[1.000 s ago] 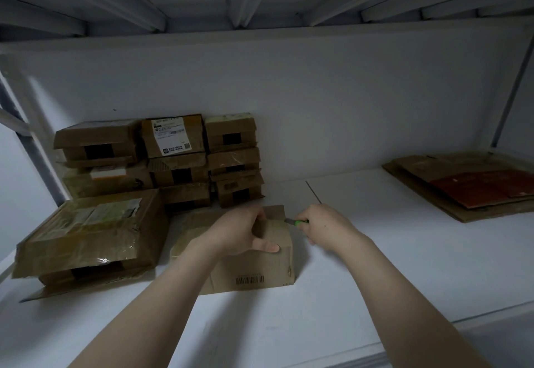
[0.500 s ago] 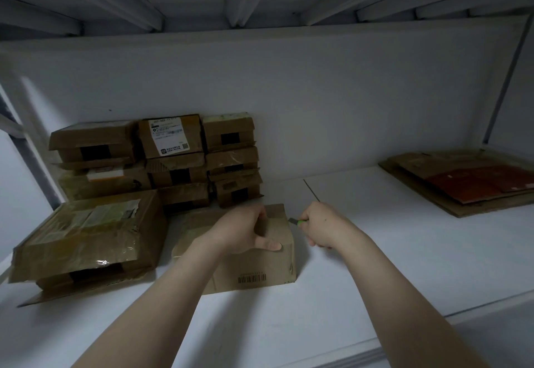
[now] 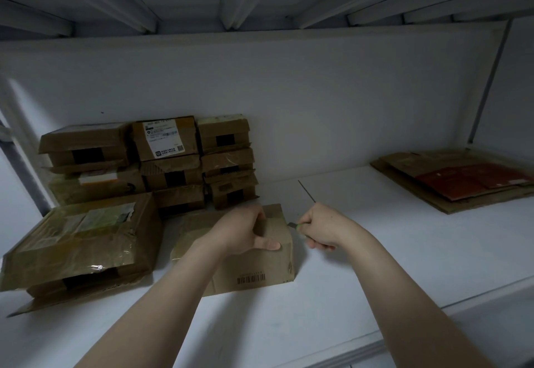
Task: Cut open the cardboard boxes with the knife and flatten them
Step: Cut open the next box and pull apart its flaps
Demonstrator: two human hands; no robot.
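- Cardboard box [image 3: 251, 269] stands on the white shelf [image 3: 375, 266], clamped under the left hand [image 3: 242, 232]: the fingers are curled over its top and the thumb [image 3: 268, 245] lies flat on the near face.
- Right hand [image 3: 323, 229] sits just beside the box's upper right edge, its fingers closed round the green handle of the knife [image 3: 297, 225]. The short blade pokes out past the knuckles, and its tip looks to be touching that edge.
- Over the last second very little has shifted. The left grip is the same, and the knife hand has only crept a touch closer to the box, with the blade at the same corner. By my reading the cut is just starting or being lined up, and no flap is open yet.
- Below the left thumb, a black barcode [image 3: 250, 279] is printed on the near face; its digits are too small to read.
- Beyond the left fingertips, a stack of small boxes [image 3: 228, 165] leans on the back wall. One carries a white shipping label [image 3: 164, 143] with a QR code and a small square logo, but its text is not legible.
- Out past the left wrist lies a large taped parcel [image 3: 81, 237], its label blurred under the tape.
- Well beyond the right knuckles, flattened cardboard [image 3: 462, 194] is piled up, so some boxes appear to be done already.
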